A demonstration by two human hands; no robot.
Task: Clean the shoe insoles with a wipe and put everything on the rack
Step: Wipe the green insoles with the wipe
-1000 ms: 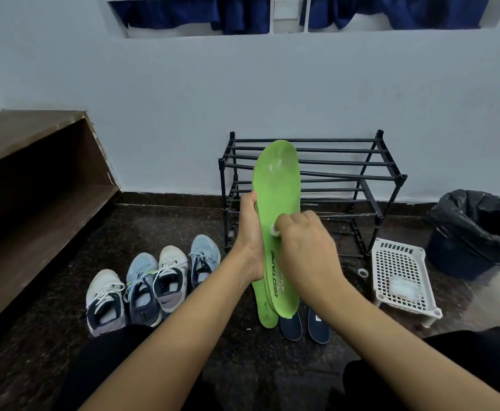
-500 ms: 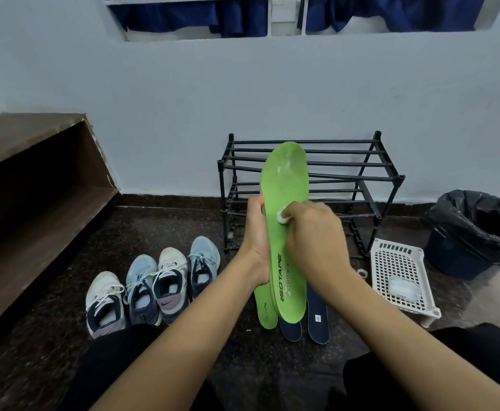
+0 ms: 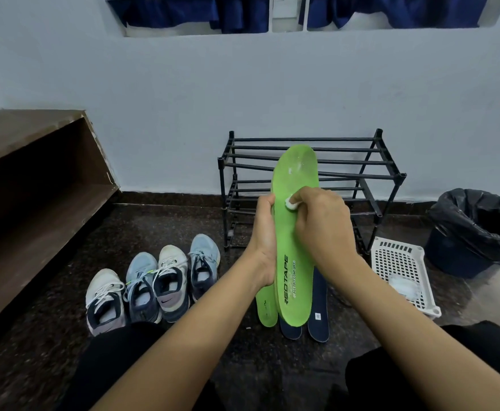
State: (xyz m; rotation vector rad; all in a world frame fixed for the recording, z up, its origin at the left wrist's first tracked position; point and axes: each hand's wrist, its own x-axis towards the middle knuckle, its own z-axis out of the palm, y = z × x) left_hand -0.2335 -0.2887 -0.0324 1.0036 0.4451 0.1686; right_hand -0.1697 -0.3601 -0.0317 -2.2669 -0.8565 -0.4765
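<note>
Green insole (image 3: 294,256) stands upright in front of the black rack (image 3: 311,185), gripped along its edge by the left hand (image 3: 265,229). Her right hand (image 3: 322,223) pinches a small white wipe (image 3: 290,203) against its face. A second green insole (image 3: 265,310) and two navy insoles (image 3: 319,307) lie on the floor before the rack; four shoes (image 3: 153,283) stand left of it.

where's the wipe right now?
Head view, centre: the wipe is pinched in the right hand against the middle of the green insole, which the left hand holds upright in front of the black rack.
</note>
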